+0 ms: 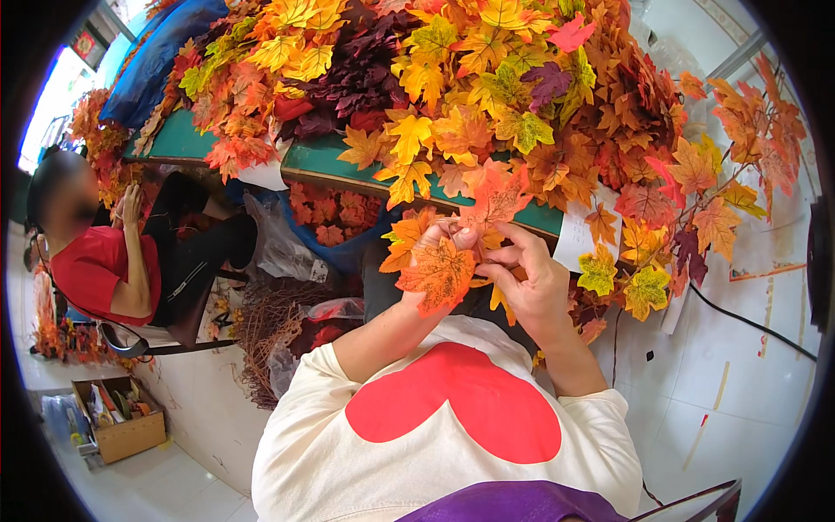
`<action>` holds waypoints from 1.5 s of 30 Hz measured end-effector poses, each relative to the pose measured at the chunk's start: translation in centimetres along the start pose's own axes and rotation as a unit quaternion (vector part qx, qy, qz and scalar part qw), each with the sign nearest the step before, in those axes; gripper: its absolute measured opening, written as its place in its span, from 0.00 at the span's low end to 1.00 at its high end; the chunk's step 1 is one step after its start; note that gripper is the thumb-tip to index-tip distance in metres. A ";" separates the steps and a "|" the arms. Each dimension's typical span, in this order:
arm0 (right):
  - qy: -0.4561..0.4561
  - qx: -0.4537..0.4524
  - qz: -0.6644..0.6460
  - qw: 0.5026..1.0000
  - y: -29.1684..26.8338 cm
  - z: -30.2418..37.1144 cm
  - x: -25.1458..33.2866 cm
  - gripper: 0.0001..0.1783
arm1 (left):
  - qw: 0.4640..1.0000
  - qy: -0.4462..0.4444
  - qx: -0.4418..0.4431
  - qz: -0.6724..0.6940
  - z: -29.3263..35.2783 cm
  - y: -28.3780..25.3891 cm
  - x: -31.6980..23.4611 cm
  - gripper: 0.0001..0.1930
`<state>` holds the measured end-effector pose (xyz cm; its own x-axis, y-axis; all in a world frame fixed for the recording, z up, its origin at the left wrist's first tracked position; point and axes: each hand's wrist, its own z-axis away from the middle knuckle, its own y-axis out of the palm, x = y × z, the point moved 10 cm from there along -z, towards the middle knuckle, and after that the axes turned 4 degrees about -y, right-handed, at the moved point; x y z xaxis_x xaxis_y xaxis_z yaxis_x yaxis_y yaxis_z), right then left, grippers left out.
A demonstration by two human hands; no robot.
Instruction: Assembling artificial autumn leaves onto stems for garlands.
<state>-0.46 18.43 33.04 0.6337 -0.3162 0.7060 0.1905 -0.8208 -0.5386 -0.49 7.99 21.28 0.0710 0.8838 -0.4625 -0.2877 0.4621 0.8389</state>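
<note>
Both of my hands are raised in front of my chest, close to the near edge of the green table (pixel 326 167). In my left hand (pixel 447 237) is a cluster of artificial maple leaves. One orange, dark-speckled leaf (pixel 435 277) hangs below the fingers, and a reddish-orange leaf (pixel 496 198) stands up above them. Beside it, my right hand (pixel 529 271) has thumb and forefinger pinched together near the cluster's middle. Whatever lies between those fingertips is too small to make out.
Piled artificial leaves (pixel 522 87) cover the table. Leafy branches (pixel 696 209) jut out at its right end. Left of me are a bag of red leaves (pixel 326 217), a heap of brown twigs (pixel 270 335), a seated person (pixel 104 270) and a cardboard box (pixel 122 426).
</note>
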 end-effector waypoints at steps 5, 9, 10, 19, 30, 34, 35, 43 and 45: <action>0.057 -0.031 -0.026 0.998 -0.1 0.6 -0.9 0.27 | 0.999 0.012 -0.005 -0.041 0.7 0.1 -0.1 0.06; 0.050 -0.036 -0.018 0.998 -0.1 0.6 -1.4 0.27 | 0.998 0.057 0.030 -0.008 0.8 0.4 -0.5 0.06; 0.048 -0.040 -0.016 0.998 -0.1 0.6 -1.4 0.27 | 0.997 0.058 0.032 -0.025 0.9 0.4 -0.5 0.06; 0.033 -0.034 0.010 0.999 0.0 0.4 -0.7 0.28 | 0.980 0.175 0.065 -0.069 2.0 1.8 -2.1 0.06; 0.064 -0.039 0.006 0.997 -0.3 0.5 -1.5 0.24 | 0.956 0.223 0.044 -0.184 2.4 2.2 -2.4 0.04; 0.040 -0.058 0.029 0.997 -0.8 0.6 -1.1 0.21 | 0.952 0.221 0.054 -0.206 2.2 2.5 -2.2 0.04; 0.034 -0.066 0.024 0.997 -0.9 0.6 -1.0 0.20 | 0.950 0.222 0.062 -0.211 2.2 2.7 -2.1 0.04; -0.016 -0.022 0.117 0.993 -0.6 0.0 0.9 0.13 | 0.962 0.158 0.059 -0.213 2.3 2.0 -1.3 0.04; -0.043 -0.049 0.126 0.990 -0.6 0.2 0.9 0.14 | 0.953 0.207 0.083 -0.203 2.6 2.6 -1.9 0.05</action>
<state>0.17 18.76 33.92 0.7135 -0.4786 0.5118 -0.0530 -0.7652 -0.6416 1.06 7.73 25.09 -0.2489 0.5400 -0.8040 -0.1587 0.7962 0.5839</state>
